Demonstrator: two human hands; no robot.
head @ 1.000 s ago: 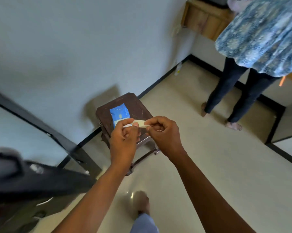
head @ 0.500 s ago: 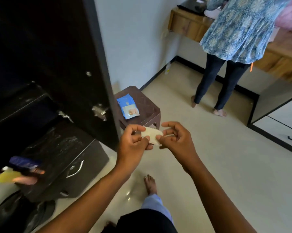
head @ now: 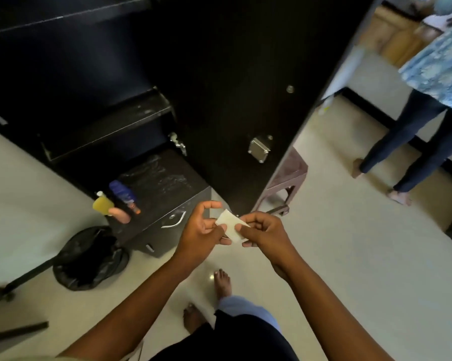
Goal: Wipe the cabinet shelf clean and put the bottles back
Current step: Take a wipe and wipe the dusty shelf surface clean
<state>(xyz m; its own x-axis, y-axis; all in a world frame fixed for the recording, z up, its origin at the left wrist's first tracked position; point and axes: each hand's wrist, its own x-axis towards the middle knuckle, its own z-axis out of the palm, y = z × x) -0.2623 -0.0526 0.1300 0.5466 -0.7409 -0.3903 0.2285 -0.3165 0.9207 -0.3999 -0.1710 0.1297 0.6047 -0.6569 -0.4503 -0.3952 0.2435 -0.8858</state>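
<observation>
Two hands meet at frame centre, both pinching one folded pale wipe (head: 231, 227). Left hand (head: 202, 230): thumb and a fingertip on the wipe's 9 o'clock edge, index finger lifted and curled clear above it. Right hand (head: 262, 233): fingers curled, pinching the 3 o'clock edge. Wipe is a small flat square, not yet opened out; judged step: unfolding it before wiping.

Key relation: the cabinet shelf (head: 107, 123) lies at 10–11 o'clock from the hands, well apart and higher. Its long axis runs from lower left to upper right across the view. Surface shows pale smears or dust. Left hand is the nearer one; judgement only, a reach with the wipe would go up and leftward past the drawer unit (head: 165, 204).

Bottles (head: 118, 204): a cluster at 9 o'clock from the hands, lying on the drawer unit's top at its left edge. Count about four: one yellow, one blue, one pink, one small orange-capped. Overlap makes the count uncertain.

Other: one open cabinet door (head: 245, 100) at 12 o'clock; one black bag (head: 89, 259) on the floor at 8 o'clock; one brown stool (head: 290, 175) at 1 o'clock, mostly hidden by the door; one second person (head: 428, 113) standing at 2 o'clock.
</observation>
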